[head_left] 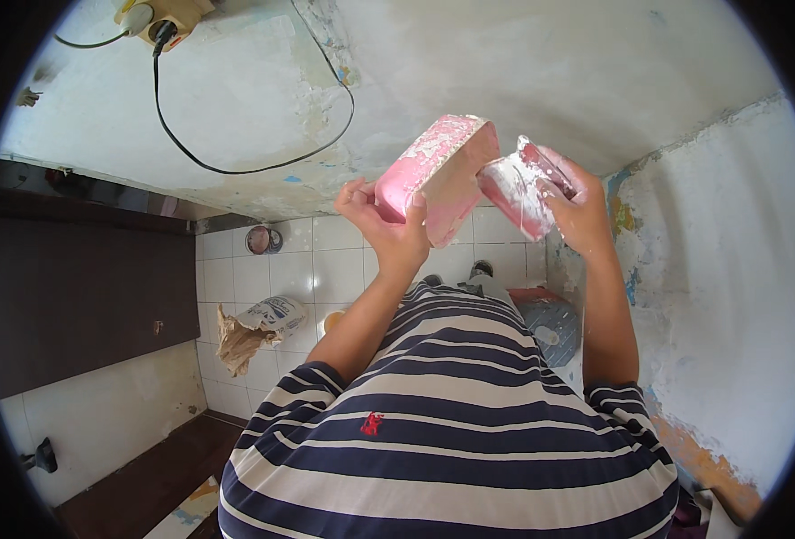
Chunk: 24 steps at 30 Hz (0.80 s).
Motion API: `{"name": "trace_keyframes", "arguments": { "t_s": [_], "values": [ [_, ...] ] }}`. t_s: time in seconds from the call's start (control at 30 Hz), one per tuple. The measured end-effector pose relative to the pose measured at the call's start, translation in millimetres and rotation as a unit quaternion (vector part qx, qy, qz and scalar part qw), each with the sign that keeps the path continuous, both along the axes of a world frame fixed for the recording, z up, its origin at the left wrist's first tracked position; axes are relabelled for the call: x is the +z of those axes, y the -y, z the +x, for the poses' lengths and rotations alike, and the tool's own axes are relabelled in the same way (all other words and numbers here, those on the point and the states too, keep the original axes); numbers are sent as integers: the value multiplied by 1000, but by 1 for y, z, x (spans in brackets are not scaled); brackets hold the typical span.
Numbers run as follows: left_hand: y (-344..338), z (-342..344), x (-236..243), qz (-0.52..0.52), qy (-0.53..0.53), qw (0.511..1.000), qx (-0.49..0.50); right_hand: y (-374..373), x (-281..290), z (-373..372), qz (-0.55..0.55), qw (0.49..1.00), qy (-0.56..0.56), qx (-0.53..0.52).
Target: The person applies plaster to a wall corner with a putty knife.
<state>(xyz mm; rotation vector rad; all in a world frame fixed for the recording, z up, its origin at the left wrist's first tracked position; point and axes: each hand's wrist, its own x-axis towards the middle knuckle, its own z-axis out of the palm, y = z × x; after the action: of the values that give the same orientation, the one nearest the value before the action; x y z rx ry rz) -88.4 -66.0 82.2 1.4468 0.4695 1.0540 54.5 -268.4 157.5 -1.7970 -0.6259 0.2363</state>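
My left hand [390, 232] is closed on the side of a pink plastic tub [429, 154], fingers beneath and thumb at its rim. The tub is tilted, its opening toward the right, and white plaster is crusted over its outer wall. In my right hand [584, 205] is a reddish putty scraper [516, 190] thickly smeared with white plaster. Its left edge is close to the tub's opening; whether they touch I cannot tell. Both things are held up in front of the wall, above the tiled floor. How much plaster lies inside the tub is hidden from this angle.
A patchy plastered wall [541, 63] rises ahead, and another wall [720, 225] stands on the right. A power socket box [182, 11] with a hanging black cable [252, 172] is at upper left. On the floor are a small bucket [258, 239] and a torn paper sack [267, 323].
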Motion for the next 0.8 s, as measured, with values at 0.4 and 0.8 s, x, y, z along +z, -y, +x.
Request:
{"name": "trace_keyframes", "arguments": {
  "t_s": [0.4,0.8],
  "values": [
    [-1,4,7,-59,-55,997,-13,-42,22,-13,-298,846,414,155],
    [4,-7,5,-34,-33,999,-23,-51,37,-16,-280,887,299,214]
  ]
}}
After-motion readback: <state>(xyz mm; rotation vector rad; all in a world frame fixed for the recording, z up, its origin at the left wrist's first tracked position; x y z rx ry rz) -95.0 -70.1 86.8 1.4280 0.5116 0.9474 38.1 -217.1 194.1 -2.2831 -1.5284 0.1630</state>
